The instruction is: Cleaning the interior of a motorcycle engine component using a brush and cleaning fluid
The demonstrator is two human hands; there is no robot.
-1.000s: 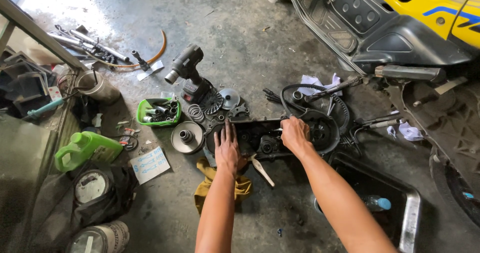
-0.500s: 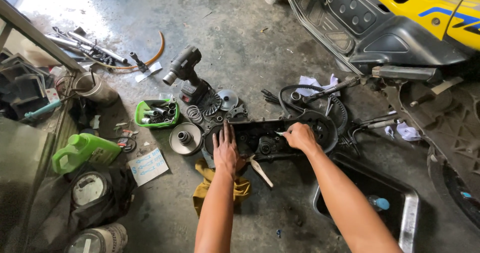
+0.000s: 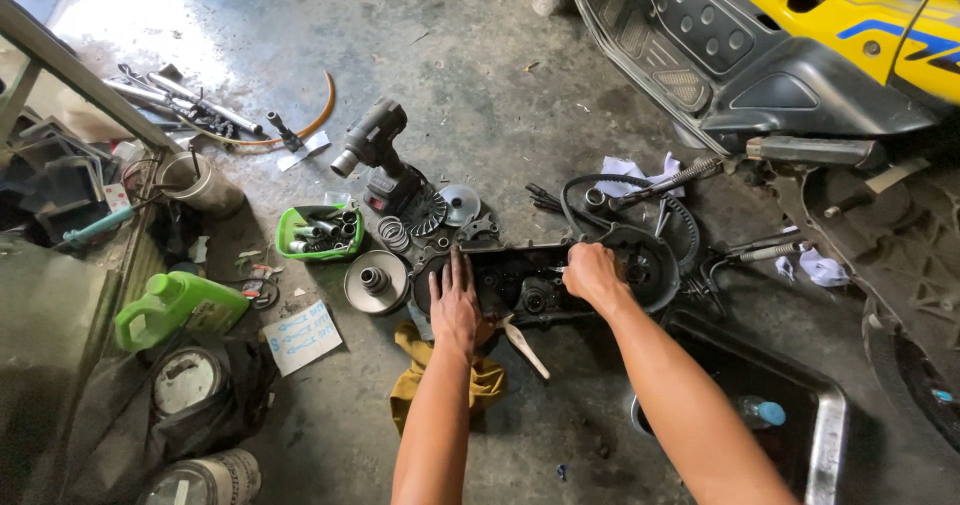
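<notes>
A black engine crankcase cover (image 3: 640, 255) lies on the concrete floor. My left hand (image 3: 457, 300) presses flat on its left end, fingers spread. My right hand (image 3: 592, 272) is closed over the cover's middle, gripping something small that I cannot make out. A round pulley (image 3: 376, 281) sits just left of the cover. A yellow rag (image 3: 415, 380) and a pale-handled tool (image 3: 527, 346) lie under my forearms.
A yellow and black scooter (image 3: 800, 55) stands at the upper right. A power drill (image 3: 375, 150), a green tray of small parts (image 3: 318, 232), a green jug (image 3: 175, 305), wrenches (image 3: 185, 100), a drive belt (image 3: 600, 187) and a metal drain pan (image 3: 825, 430) surround me.
My right hand has slid a little to the right over the cover. My left hand has stayed flat in the same place.
</notes>
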